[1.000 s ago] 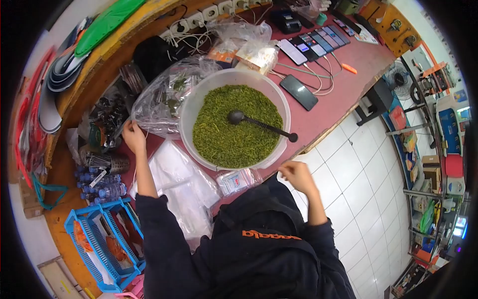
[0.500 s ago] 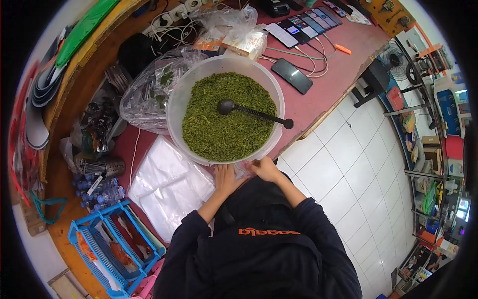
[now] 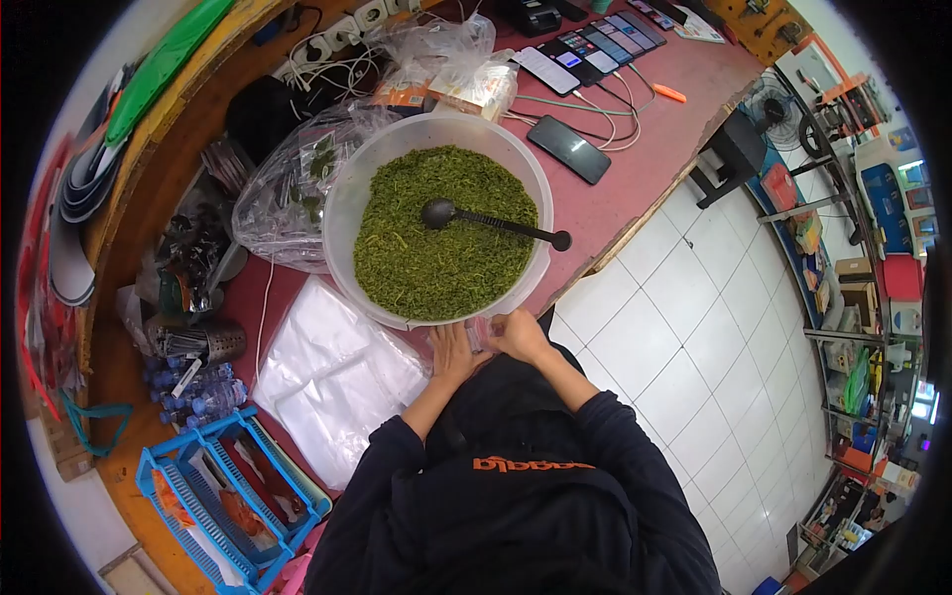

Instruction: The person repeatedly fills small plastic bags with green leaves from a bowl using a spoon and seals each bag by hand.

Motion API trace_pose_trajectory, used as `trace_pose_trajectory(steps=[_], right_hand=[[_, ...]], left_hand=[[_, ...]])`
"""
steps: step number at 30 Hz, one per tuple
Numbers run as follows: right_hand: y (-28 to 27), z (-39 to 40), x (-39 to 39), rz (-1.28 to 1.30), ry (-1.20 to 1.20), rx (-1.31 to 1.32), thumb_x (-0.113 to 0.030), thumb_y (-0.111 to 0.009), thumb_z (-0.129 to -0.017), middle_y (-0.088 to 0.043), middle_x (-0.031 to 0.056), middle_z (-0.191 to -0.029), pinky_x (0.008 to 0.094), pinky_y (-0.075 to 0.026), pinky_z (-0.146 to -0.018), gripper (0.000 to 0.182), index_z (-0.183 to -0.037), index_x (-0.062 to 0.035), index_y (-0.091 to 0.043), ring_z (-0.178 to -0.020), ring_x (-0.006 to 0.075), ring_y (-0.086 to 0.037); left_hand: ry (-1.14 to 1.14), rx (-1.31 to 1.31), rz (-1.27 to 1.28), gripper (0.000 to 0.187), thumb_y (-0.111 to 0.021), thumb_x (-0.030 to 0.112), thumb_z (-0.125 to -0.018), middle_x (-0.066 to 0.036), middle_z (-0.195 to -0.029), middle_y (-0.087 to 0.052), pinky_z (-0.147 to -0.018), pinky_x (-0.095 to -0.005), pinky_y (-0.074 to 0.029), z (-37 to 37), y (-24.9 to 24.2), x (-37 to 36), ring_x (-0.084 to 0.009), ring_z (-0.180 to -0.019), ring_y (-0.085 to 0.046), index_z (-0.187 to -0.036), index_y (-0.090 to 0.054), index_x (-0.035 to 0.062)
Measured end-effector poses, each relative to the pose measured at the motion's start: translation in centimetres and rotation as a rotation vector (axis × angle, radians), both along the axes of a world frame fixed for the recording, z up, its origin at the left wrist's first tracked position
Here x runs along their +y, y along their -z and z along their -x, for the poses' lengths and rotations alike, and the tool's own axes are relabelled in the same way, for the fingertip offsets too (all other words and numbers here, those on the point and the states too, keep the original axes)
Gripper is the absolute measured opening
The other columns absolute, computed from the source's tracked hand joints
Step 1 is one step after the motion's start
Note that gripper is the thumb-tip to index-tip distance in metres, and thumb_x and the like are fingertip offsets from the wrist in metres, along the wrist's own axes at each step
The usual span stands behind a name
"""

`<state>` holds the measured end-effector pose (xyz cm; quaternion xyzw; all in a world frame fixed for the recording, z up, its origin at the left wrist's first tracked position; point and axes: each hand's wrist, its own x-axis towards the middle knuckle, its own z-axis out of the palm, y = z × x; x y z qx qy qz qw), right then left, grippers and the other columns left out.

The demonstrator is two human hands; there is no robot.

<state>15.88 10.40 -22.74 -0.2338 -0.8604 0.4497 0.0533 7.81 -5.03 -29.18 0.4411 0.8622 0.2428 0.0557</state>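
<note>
My left hand (image 3: 451,352) lies flat at the table's near edge, fingers stretched out, just below a big translucent tub (image 3: 340,288). Close beside it, my right hand (image 3: 519,336) is closed, its fingertips pinched on a piece of clear plastic (image 3: 483,333) that lies between the two hands. How far the plastic reaches is hard to see. Finely chopped green herb (image 3: 426,268) fills the tub. A black scoop (image 3: 496,222) rests on the herb, its handle end over the tub's right rim. Left of my left hand is a stack of clear plastic bags (image 3: 337,367).
A blue plastic basket (image 3: 203,511) stands at lower left, near water bottles (image 3: 213,397). Behind the tub are crumpled plastic bags (image 3: 288,188) and cables. Phones (image 3: 568,149) lie on the red tabletop (image 3: 615,203) at upper right. Tiled floor (image 3: 684,327) lies beyond its right edge.
The view has shifted slightly, so the tub and scoop appear a little further left. My right hand has moved slightly; my left hand stays flat at the table edge.
</note>
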Motion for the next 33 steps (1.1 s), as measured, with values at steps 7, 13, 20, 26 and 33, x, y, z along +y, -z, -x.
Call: trace_pose_trajectory(steps=[7,13,20,26,33], right_hand=[[2.4,0.8,-2.7,0.05,0.142,-0.263,-0.019,-0.071,-0.067,-0.067,0.0241,-0.083,0.0434,-0.053,-0.073,0.031,-0.089,0.003,-0.068,-0.081,0.0407,-0.066],[3.4,-2.5,-0.2,0.266,0.052,0.012,-0.011,-0.067,-0.073,-0.066,0.0212,-0.093,0.0354,-0.052,-0.077,0.027,-0.096,0.004,-0.065,-0.085,0.0336,-0.066],[1.5,-5.9,2.5,0.593,0.1,0.076,-0.014,-0.072,-0.078,-0.067,0.0107,-0.09,0.0309,-0.051,-0.075,0.027,-0.1,0.001,-0.065,-0.082,0.0184,-0.064],[0.8,-9.3,11.8,0.646,0.378,-0.027,-0.022,-0.075,-0.082,-0.068,0.0046,-0.087,0.0269,-0.05,-0.071,0.031,-0.099,0.0036,-0.068,-0.077,0.0102,-0.061],[2.5,-5.5,16.4,0.413,0.514,0.043,-0.026,-0.076,-0.082,-0.066,0.0022,-0.073,0.0284,-0.048,-0.061,0.03,-0.089,0.0024,-0.07,-0.066,0.0087,-0.057]], left_hand=[[0.153,0.012,-0.158,0.099,-0.086,0.038,-0.056,-0.02,-0.125,-0.042,-0.094,-0.0509,-0.033,0.2,0.8,-0.7,-0.0399,-0.113,-0.042,-0.133,-0.036,0.0002],[-0.116,-0.104,-0.281,0.097,-0.082,0.038,-0.064,-0.018,-0.128,-0.042,-0.103,-0.0499,-0.028,0.2,-0.6,-1.8,-0.0385,-0.118,-0.041,-0.137,-0.032,-0.0024],[-0.311,-0.784,-0.293,0.046,-0.034,0.032,-0.105,-0.01,-0.094,-0.067,-0.086,-0.0294,-0.046,-0.7,-4.7,0.1,-0.0178,-0.093,-0.062,-0.107,-0.064,-0.0028],[-0.655,-1.167,-0.367,0.038,-0.04,0.033,-0.103,-0.005,-0.089,-0.066,-0.076,-0.028,-0.048,-0.3,-1.7,-3.2,-0.0143,-0.08,-0.061,-0.109,-0.063,0.0032],[-0.3,-0.764,0.485,0.031,-0.047,0.03,-0.092,-0.024,-0.096,-0.065,-0.084,-0.0493,-0.046,-8.2,-3.7,-4.4,-0.043,-0.097,-0.06,-0.097,-0.062,0.0032]])
